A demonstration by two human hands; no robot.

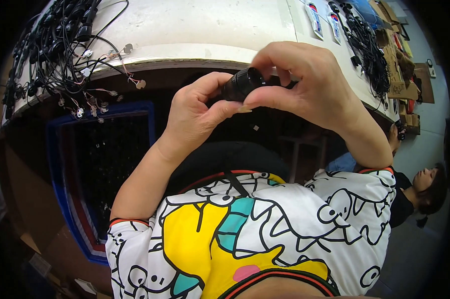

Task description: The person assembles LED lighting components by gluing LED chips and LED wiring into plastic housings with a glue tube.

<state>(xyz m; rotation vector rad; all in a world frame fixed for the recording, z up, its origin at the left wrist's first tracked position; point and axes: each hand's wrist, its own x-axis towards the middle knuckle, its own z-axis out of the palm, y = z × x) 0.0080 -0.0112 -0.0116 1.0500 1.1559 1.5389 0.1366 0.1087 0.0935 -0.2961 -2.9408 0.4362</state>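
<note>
A short black cylindrical housing [243, 84] with a ribbed body and a glossy rim is held up in front of me, just off the table's near edge. My left hand [197, 107] grips its left end between thumb and curled fingers. My right hand [307, 82] closes around the right end, its thumb under the rim and its fingers bent over the top. A small dark piece shows between the right fingers and thumb; its kind is too hidden to tell.
Black cables [60, 55] with small wired discs hang over the white table [195, 25] at left. Another cable bundle [367, 50] and two white tubes [314, 21] lie at right. A blue-rimmed bin [53, 164] stands below left. Cardboard boxes [401, 89] and another person [424, 187] are at right.
</note>
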